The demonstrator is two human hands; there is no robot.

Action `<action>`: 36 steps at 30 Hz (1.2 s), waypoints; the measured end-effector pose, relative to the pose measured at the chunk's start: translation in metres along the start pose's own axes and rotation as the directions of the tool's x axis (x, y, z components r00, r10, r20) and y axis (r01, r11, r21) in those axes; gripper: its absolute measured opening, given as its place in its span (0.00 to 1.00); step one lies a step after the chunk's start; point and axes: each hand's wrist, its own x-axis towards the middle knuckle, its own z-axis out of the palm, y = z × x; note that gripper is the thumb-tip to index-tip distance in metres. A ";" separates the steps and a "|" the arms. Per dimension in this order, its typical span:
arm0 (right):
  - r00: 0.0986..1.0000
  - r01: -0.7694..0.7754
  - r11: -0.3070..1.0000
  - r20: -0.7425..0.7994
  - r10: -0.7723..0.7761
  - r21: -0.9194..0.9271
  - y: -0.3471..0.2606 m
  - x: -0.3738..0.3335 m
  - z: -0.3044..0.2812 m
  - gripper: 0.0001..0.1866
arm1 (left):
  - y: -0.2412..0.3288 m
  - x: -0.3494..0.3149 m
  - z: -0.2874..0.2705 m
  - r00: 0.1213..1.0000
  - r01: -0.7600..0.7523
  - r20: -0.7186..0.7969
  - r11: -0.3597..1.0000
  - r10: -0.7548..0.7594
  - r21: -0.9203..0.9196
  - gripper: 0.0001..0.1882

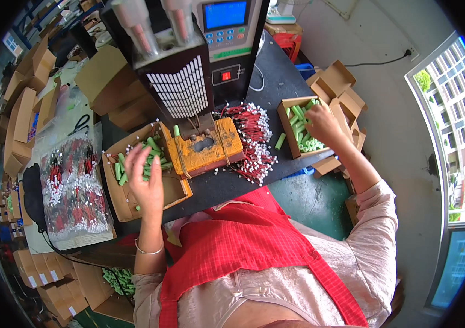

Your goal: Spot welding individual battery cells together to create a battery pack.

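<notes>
My left hand [147, 183] hovers over the left cardboard box [117, 210], thumb and fingers apart. Green cylindrical cells [120, 167], some with wires, lie in that box. On the right, my right hand [324, 124] reaches into a smaller cardboard box [287, 123] of loose green cells [310, 144]. Its fingers are curled down at the cells; what they hold, if anything, is hidden. Between the boxes sits an orange block [205, 152] with a dark hollow, beneath the machine's head [180, 87]. One green cell [176, 130] stands upright at the block's back left.
Red-and-black wire leads with white connectors [251, 142] are heaped right of the block. A single green cell [280, 141] lies beside the right box. Bagged wire leads [74, 191] and scissors [81, 123] are at left. The machine's control panel [226, 33] rises behind.
</notes>
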 end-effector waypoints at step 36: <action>0.719 0.085 -0.160 0.051 0.694 0.984 -0.054 -0.040 0.016 0.10 | 0.157 -0.080 0.255 0.684 0.726 0.726 -0.030 -0.067 -0.687 0.25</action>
